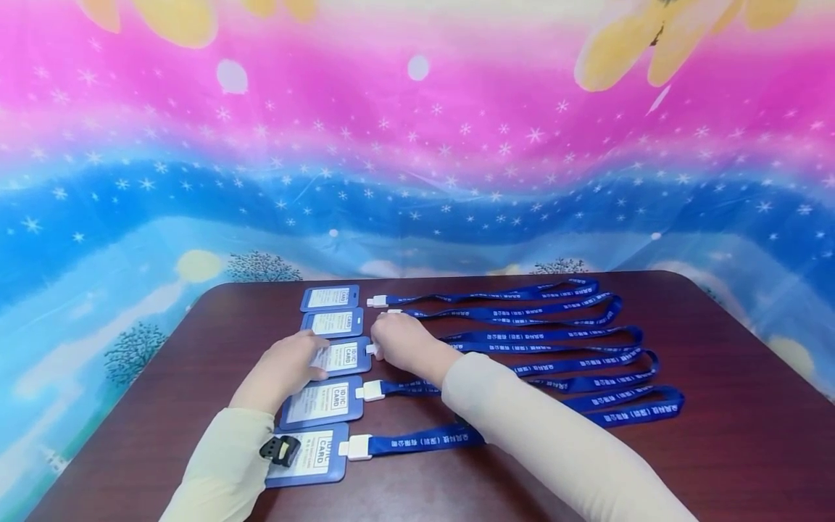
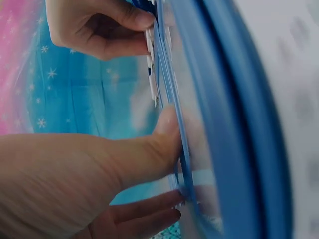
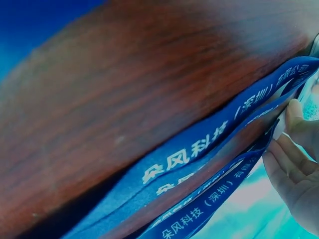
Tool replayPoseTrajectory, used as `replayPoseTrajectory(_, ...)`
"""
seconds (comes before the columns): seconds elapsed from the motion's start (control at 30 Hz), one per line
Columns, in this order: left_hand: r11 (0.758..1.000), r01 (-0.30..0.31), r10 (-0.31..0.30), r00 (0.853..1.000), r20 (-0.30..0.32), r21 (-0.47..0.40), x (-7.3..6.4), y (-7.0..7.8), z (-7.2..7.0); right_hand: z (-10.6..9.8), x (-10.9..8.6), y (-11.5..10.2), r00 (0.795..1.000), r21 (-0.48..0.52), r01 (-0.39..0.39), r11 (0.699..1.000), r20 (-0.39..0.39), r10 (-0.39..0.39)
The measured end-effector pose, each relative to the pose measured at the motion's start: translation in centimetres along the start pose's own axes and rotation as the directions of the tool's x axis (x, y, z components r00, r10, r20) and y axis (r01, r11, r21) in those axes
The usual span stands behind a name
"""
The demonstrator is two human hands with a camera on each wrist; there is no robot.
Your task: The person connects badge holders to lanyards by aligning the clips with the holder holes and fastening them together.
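Observation:
Several blue ID card holders lie in a column on the table, each beside a blue lanyard with white lettering. My left hand (image 1: 283, 366) grips the middle card holder (image 1: 352, 355) at its left part, thumb along the near edge and fingers at the far edge. With thumb and fingertips, my right hand (image 1: 409, 348) pinches the white clip (image 1: 372, 349) at that holder's right end, mostly covering it. From there the middle lanyard (image 1: 522, 349) runs off to the right, partly hidden under the right hand. In the right wrist view, lettered straps (image 3: 199, 149) stretch toward the fingers.
The two nearer card holders (image 1: 326, 400) have white clips (image 1: 370, 391) at their right ends. At the back, the two farther holders (image 1: 329, 298) lie apart from their clips (image 1: 377, 301). A printed cloth (image 1: 417, 145) hangs behind the dark wooden table (image 1: 737, 377).

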State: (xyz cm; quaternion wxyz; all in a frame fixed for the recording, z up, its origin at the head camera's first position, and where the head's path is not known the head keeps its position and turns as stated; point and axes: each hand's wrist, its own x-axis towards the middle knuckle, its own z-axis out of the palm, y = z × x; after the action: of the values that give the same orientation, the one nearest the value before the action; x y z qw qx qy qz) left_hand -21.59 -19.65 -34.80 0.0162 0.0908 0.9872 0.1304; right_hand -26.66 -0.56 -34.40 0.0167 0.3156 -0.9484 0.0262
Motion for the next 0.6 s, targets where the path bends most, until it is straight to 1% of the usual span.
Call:
replayPoseTrajectory(0.1, 1.000, -0.012, 0.012, 1.000, -0.010, 0.007, 0.33, 0.14, 0.22, 0.03, 0.04, -0.02, 1.000, -0.021, 0.009, 1.000, -0.002, -0.009)
replayPoseTrajectory(0.2, 1.000, -0.010, 0.011, 1.000, -0.009, 0.009, 0.45, 0.29, 0.43, 0.13, 0.03, -0.10, 1.000, -0.027, 0.008, 1.000, -0.004, -0.008)
replayPoseTrajectory(0.37, 0.999, -0.013, 0.013, 1.000, -0.010, 0.052, 0.60, 0.52, 0.69, 0.29, -0.07, -0.21, 1.000, -0.026, 0.013, 1.000, -0.014, -0.013)
replayPoseTrajectory(0.6, 0.997, -0.017, 0.018, 1.000, -0.004, 0.081, 0.64, 0.88, 0.51, 0.21, -0.14, -0.35, 0.999, -0.061, 0.037, 0.997, -0.013, -0.038)
